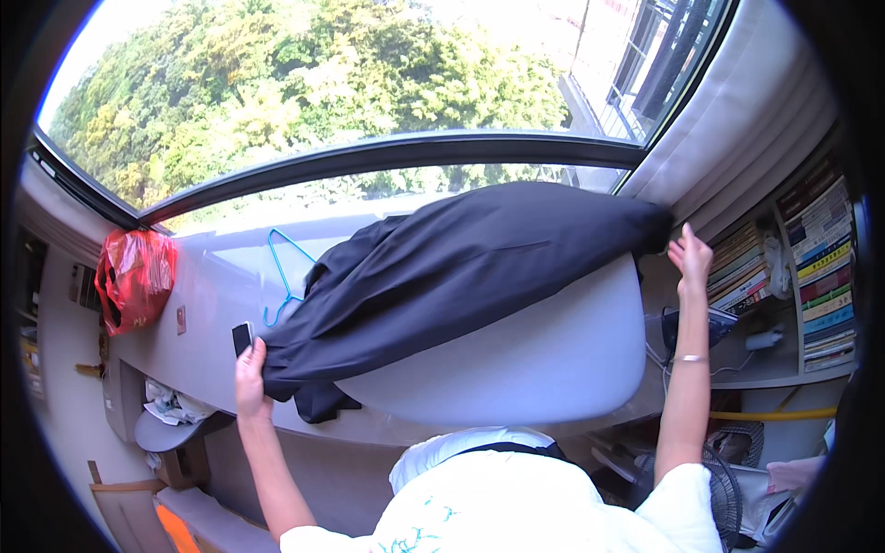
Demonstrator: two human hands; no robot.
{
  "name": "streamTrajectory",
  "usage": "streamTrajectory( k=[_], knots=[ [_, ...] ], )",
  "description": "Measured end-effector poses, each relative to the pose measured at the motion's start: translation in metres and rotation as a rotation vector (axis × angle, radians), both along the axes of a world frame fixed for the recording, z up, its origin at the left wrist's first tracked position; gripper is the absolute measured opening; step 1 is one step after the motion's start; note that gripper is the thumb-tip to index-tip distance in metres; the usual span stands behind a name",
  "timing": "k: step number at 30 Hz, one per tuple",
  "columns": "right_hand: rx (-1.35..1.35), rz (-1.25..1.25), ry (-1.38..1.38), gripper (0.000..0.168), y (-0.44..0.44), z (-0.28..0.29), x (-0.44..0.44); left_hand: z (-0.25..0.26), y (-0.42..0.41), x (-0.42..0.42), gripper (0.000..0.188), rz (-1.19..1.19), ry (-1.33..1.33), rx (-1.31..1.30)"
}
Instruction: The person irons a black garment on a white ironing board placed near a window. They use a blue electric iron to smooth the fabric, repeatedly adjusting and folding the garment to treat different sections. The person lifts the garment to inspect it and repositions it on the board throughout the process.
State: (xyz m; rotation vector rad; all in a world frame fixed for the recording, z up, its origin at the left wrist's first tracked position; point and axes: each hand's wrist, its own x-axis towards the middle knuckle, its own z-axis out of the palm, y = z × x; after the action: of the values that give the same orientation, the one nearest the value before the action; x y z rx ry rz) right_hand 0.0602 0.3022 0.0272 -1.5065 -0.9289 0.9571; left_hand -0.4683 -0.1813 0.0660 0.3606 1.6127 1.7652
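Observation:
A dark garment (442, 276), nearly black, stretches across a pale ironing board (553, 352) with a rounded right end. My left hand (252, 380) grips the garment's left end, where the cloth bunches and hangs over the board's front edge. Just off the garment's blurred right end is my right hand (691, 259), its fingers apart and no cloth visible in them. A blue clothes hanger (280, 273) lies behind the garment's left part. Close to my left fingertips sits a smartphone (242, 337).
A steam iron (672, 330) with a cord stands right of the board, near shelves of books (826, 269). A red plastic bag (136, 280) rests at the far left. Behind the desk is a window frame (415, 148). A fan (722, 491) stands low at right.

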Motion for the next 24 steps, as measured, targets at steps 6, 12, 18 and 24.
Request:
streamTrajectory(
  k=[6,12,18,24],
  knots=[
    [0.07,0.216,-0.269,0.025,-0.122,0.001,-0.047,-0.031,-0.025,0.048,0.035,0.092,-0.14,0.038],
    [-0.253,0.456,-0.183,0.036,-0.192,0.007,-0.124,-0.037,-0.027,0.068,0.039,0.207,-0.132,0.134],
    [-0.29,0.506,-0.21,0.035,-0.184,0.004,-0.174,-0.03,-0.036,0.079,0.039,0.254,-0.095,0.164],
    [-0.217,0.426,-0.085,0.031,-0.177,0.007,-0.155,-0.036,-0.045,0.084,0.04,0.262,-0.097,0.156]
  ],
)
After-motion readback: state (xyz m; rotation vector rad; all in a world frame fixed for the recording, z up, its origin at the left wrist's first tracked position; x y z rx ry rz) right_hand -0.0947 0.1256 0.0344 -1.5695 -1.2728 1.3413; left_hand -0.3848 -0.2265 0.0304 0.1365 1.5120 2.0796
